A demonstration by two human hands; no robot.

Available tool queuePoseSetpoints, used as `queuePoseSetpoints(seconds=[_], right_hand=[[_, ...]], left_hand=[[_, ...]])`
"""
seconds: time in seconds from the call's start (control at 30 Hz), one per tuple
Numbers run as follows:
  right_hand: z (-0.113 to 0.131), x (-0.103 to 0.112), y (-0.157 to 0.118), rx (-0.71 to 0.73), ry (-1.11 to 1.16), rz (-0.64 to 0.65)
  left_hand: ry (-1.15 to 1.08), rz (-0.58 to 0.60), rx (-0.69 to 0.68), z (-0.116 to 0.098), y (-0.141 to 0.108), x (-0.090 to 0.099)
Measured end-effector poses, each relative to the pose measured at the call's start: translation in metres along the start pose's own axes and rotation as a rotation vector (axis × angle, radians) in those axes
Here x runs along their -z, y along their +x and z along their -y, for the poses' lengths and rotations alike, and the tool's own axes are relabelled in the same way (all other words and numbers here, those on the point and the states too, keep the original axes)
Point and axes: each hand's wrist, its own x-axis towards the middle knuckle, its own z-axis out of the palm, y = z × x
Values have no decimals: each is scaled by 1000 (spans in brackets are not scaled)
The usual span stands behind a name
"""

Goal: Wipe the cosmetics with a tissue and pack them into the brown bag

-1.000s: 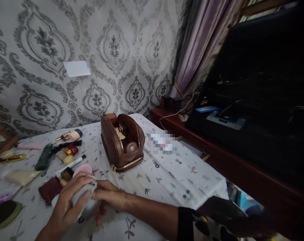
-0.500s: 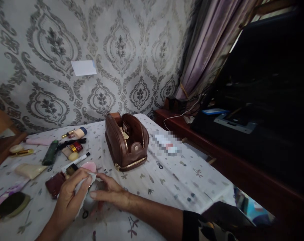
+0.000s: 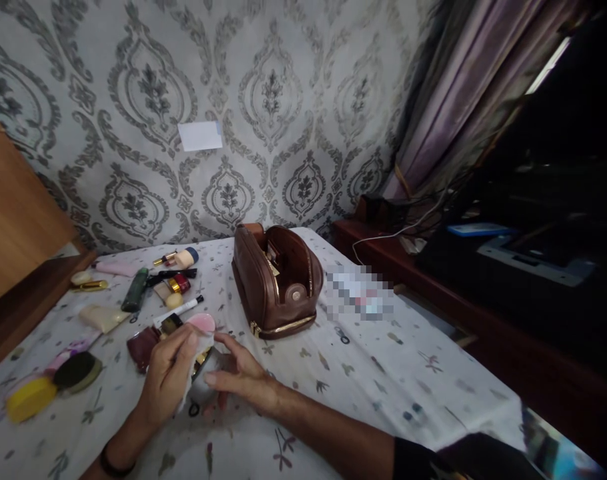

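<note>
My left hand [image 3: 167, 373] is closed on a crumpled white cloth or tissue [image 3: 202, 343]. Facing it, my right hand [image 3: 248, 380] has its fingers curled round a small grey, rounded item with a gold part [image 3: 212, 363]; its exact kind I cannot make out. The cloth lies against this item between the two hands. Just beyond them is a pink round item [image 3: 201, 323], and a dark red bottle [image 3: 142, 348] lies beside my left hand. A brown toiletry bag [image 3: 276, 293] stands unzipped behind my right hand.
Cosmetics lie on the left of the patterned tablecloth: a green bottle [image 3: 135, 291], a cream tube [image 3: 102, 317], a white pen-like stick [image 3: 183, 307], a dark round brush or lid [image 3: 78, 372] and a yellow lid [image 3: 31, 399]. Dark red furniture [image 3: 478, 333] borders the right side.
The view has swung left, so everything sits further right. Both hands keep their hold near the same spot; the gold part of the held item now shows more.
</note>
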Motion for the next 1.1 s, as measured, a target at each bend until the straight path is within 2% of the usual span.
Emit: queuePoseSetpoints(seconds=[0.2, 0.4, 0.5, 0.63, 0.73, 0.97, 1.1], right_hand=[[-3, 1, 0, 58, -54, -38], [-1, -2, -2, 206, -65, -10], [-2, -3, -1, 219, -63, -2], [-3, -3, 2, 287, -76, -57], [0, -5, 3, 307, 12, -95], [8, -5, 1, 160, 346, -125], [11, -4, 1, 64, 427, -98]], left_hand=[[-86, -100, 92, -2, 2, -3], [-121, -248, 228, 2, 3, -5], [-104, -275, 219, 2, 5, -5], [-71, -199, 184, 3, 4, -7], [-32, -128, 154, 7, -2, -14], [183, 83, -11, 16, -17, -24], [282, 117, -15, 18, -16, -25]])
